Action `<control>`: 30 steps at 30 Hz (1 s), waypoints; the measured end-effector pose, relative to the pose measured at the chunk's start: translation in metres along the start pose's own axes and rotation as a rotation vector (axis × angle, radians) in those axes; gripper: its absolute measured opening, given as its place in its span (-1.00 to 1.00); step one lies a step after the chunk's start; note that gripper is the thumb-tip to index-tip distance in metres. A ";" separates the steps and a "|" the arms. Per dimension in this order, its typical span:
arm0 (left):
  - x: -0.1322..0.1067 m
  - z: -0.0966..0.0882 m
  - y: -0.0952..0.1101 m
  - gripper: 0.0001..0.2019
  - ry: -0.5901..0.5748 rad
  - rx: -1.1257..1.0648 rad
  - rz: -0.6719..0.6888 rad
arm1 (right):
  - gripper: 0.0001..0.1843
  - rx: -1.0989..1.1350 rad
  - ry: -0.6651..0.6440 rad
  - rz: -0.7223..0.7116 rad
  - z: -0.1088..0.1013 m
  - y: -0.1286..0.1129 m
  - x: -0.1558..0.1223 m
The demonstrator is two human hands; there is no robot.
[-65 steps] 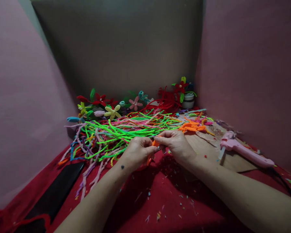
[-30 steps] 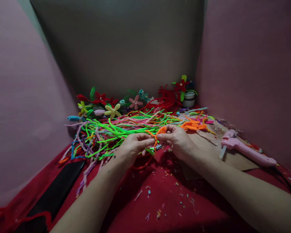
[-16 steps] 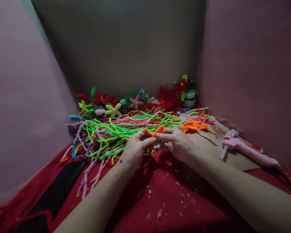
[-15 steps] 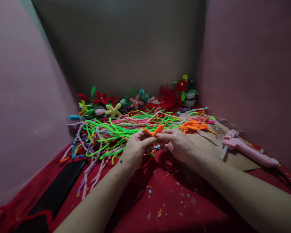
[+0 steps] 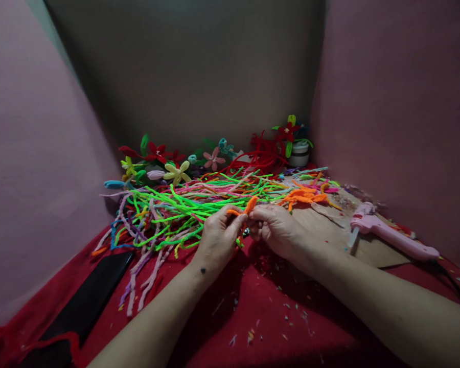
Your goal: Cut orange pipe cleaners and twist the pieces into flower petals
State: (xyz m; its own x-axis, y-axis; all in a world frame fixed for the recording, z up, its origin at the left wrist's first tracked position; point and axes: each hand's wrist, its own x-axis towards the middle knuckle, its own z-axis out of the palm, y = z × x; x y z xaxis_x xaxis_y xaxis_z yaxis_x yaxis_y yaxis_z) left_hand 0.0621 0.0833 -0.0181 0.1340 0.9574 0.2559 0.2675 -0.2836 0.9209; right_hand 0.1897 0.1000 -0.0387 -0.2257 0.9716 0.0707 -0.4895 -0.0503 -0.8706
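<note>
My left hand point(image 5: 218, 237) and my right hand point(image 5: 278, 227) meet above the red cloth point(image 5: 260, 312), both pinching a bent orange pipe cleaner point(image 5: 246, 207). Two short orange loops stick up between my fingertips. Just behind my hands lies a heap of loose pipe cleaners point(image 5: 176, 207), mostly neon green, with pink, purple and blue ones mixed in. A small pile of orange pieces point(image 5: 302, 195) lies to the right of my right hand.
Finished pipe-cleaner flowers point(image 5: 164, 163) line the back wall, with a small white pot point(image 5: 299, 153) holding a red flower at the back right. A pink glue gun point(image 5: 387, 236) rests on a cardboard sheet point(image 5: 341, 237). A black flat object point(image 5: 88, 301) lies at the left. Scraps litter the cloth.
The orange pipe cleaner has been bent from a low strip into upright loops between my fingers. Both hands have shifted slightly up and closer together.
</note>
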 end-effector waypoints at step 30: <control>0.006 -0.011 0.001 -0.83 -0.083 -0.305 -0.148 | -0.92 -0.075 -0.032 -0.097 0.004 -0.003 -0.009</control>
State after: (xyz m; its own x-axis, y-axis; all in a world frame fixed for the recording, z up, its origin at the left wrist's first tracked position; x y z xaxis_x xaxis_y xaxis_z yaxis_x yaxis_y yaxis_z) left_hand 0.0526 0.0890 -0.0121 0.1960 0.9755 0.1000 -0.0058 -0.1008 0.9949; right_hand 0.1898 0.0909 -0.0343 -0.2075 0.9632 0.1708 -0.4458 0.0623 -0.8930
